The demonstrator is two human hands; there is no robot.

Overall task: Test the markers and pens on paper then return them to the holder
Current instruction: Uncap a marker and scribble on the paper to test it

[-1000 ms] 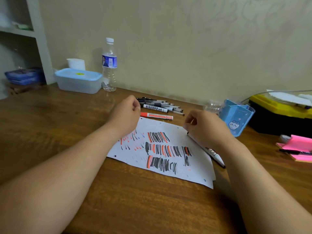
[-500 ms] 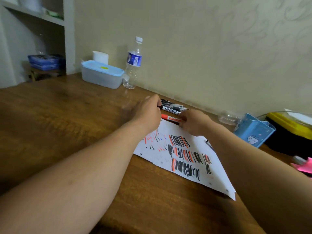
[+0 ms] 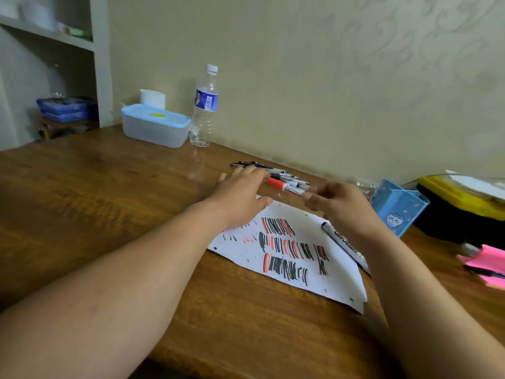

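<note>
A: Where do the pens lie?

B: A heap of pens (image 3: pixel 287 175) lies on the wooden table (image 3: pixel 109 209) close to the wall, just past the far edge of the paper (image 3: pixel 328 285). A red marker (image 3: pixel 284 186) with a white barrel lies on the near side of that heap.

A: And the hands?

B: The left hand (image 3: pixel 240 198) hovers over the heap's left end, fingers straight and spread, gripping nothing. The right hand (image 3: pixel 344 209) is at the red marker's white end with its fingers loosely curled. Blur hides whether the fingertips pinch the marker or only come near it, so I cannot tell.

A: What is on the sheet?

B: Rows of black and red strokes, with a few small ticks at its left. A black marker (image 3: pixel 344 243) lies along its right edge, partly hidden by the right forearm.

A: The holder?

B: The blue holder (image 3: pixel 396 203), a cat face on its front, stands right of the paper, just beyond the right hand. A black box (image 3: pixel 459 228) with a yellow lid sits behind it, and pink sticky notes (image 3: pixel 489 258) lie nearer. Far left by the wall, a water bottle (image 3: pixel 205 105) stands beside a plastic container (image 3: pixel 155 129) with a blue lid.
</note>
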